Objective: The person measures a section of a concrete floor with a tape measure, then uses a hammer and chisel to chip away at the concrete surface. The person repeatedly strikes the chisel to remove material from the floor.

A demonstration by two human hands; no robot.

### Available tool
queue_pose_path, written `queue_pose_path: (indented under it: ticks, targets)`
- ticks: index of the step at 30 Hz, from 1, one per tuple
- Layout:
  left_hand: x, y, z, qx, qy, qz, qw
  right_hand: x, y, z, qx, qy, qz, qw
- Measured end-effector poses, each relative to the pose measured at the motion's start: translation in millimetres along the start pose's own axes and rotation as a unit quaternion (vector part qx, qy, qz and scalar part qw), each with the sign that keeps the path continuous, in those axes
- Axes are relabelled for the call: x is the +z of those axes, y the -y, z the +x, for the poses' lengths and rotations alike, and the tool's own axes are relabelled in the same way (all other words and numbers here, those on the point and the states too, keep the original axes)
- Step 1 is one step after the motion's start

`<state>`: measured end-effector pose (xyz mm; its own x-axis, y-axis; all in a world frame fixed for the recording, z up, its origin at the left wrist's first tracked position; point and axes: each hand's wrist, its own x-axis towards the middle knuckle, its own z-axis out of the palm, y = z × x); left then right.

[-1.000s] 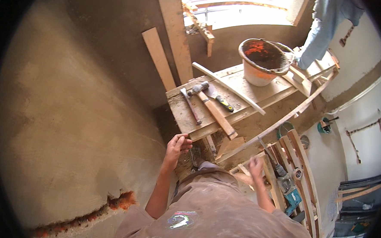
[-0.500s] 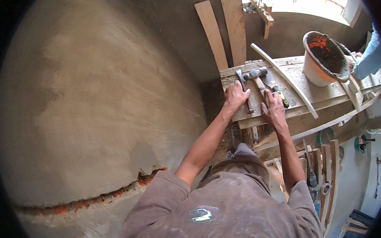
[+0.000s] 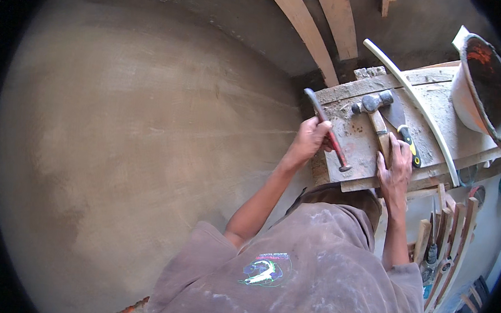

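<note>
My left hand (image 3: 308,141) is closed round a chisel (image 3: 336,147), a dark and red steel rod with a flared struck end. It holds the chisel at the left edge of a dusty wooden plank bench (image 3: 359,156). Lying on the bench is a ball-peen hammer (image 3: 381,128) with a wooden handle. The fingers of my right hand (image 3: 397,169) are wrapped round the lower part of that handle. Just right of the hammer lies a scraper (image 3: 408,143) with a broad grey blade and a black and yellow handle; the hammer head hides part of its blade.
A long pale strip (image 3: 417,102) lies across the bench. Beyond it stands a mortar-stained bucket (image 3: 467,102). A plastered wall (image 3: 150,128) fills the left side. Boards (image 3: 311,32) lean at the back, and wooden slats (image 3: 455,241) stand at lower right.
My left hand has lifted the chisel off the bench top. My right hand stays on the hammer handle. The view has shifted closer to the bench, and the person's sleeve by the bucket is out of sight.
</note>
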<state>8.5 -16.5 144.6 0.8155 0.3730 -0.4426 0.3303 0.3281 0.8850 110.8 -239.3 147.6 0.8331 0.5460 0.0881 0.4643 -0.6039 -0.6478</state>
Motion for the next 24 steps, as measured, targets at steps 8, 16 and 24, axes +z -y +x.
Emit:
queue_pose_path:
  ticks: [8, 16, 24]
  targets:
    - [-72.9, -8.3, -8.3, -0.033, -0.18, -0.17, 0.968, 3.2, -2.3, 7.4, 0.008, 0.008, 0.023, 1.0]
    - [-124.0, -7.3, 14.8, -0.028, -0.297, -0.186, 0.936, -20.0, 16.9, 34.5, 0.085, 0.123, 0.04, 0.988]
    - [-173.3, 10.5, 35.9, -0.025, -0.328, -0.157, 0.931, -25.1, 19.4, 58.1, 0.097, 0.165, 0.095, 0.977]
